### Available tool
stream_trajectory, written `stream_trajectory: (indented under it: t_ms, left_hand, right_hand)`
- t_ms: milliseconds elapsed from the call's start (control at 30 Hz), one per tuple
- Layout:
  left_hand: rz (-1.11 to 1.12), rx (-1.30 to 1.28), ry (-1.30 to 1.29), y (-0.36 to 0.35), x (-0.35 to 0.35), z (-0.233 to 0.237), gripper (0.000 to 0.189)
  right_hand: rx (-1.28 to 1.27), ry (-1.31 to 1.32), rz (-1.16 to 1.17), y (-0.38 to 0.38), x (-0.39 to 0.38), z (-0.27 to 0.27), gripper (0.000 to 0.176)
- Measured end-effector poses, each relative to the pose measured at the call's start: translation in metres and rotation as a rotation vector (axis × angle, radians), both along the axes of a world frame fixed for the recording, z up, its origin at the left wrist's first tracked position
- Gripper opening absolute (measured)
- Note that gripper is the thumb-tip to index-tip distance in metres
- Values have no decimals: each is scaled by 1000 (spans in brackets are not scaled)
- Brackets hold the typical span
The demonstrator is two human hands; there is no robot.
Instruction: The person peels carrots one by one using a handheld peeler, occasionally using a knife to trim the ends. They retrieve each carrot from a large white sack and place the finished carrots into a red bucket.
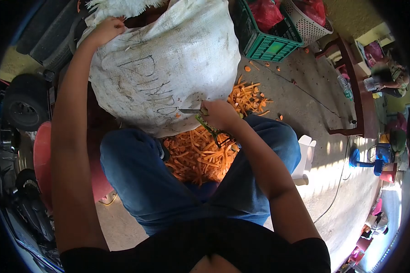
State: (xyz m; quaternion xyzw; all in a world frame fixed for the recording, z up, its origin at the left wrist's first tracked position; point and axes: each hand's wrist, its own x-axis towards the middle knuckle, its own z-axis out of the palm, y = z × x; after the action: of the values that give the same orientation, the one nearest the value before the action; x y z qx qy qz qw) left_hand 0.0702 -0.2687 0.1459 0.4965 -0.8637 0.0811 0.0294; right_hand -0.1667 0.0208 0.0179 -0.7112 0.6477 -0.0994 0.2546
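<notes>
A large white woven sack [168,63] with black writing leans against my knees. My left hand [107,29] grips its top edge at the far left. My right hand [221,113] is closed around a green-handled peeler [212,132], its metal blade pointing left against the sack's lower side. A heap of orange carrot peelings [200,154] lies on the floor between my legs, under the right hand.
A green plastic crate [266,43] and a white basket [307,25] with red bags stand behind the sack. A wooden bench [355,91] runs along the right. Another person sits far right. A red stool [43,154] and vehicle tyres are at left. A blue fan [373,161] stands on the floor.
</notes>
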Motion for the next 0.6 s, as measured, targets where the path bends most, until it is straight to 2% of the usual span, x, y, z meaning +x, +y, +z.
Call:
stream_trajectory:
  t_ms: [67, 100, 133, 200, 233, 300, 333, 400, 433, 467, 533, 600]
  left_hand:
    - [-134, 436, 243, -11, 0, -12, 36]
    - [-122, 584, 31, -18, 0, -2, 43]
    - [-120, 586, 32, -13, -4, 4, 43]
    - [-90, 432, -230, -2, -14, 6, 48]
    - [-86, 436, -232, -2, -17, 6, 48]
    - [-21, 534, 131, -7, -23, 5, 48]
    - [-20, 534, 130, -8, -23, 5, 48]
    - [-43, 241, 115, -12, -24, -2, 47]
    - [-112, 24, 107, -20, -20, -10, 41]
    - [-110, 26, 106, -29, -14, -15, 41]
    - [19, 16, -92, -26, -17, -4, 31]
    - [-5, 67, -128, -25, -19, -2, 29]
  right_hand:
    - [3, 8, -16, 1, -2, 0, 23]
    - [15, 16, -13, 1, -2, 2, 23]
    - [24, 21, -7, 1, -1, 3, 23]
    - [19, 12, 5, 0, -1, 2, 24]
    - [13, 4, 12, 1, 0, 2, 24]
    - [21, 7, 17, 2, 1, 5, 25]
    - [23, 14, 15, 2, 1, 8, 25]
    - [19, 14, 2, 2, 1, 10, 25]
    - [12, 12, -10, 3, 2, 10, 25]
    - [14, 11, -8, 4, 3, 8, 25]
    - [-51, -3, -2, 3, 2, 4, 25]
    - [-41, 4, -17, 3, 1, 0, 25]
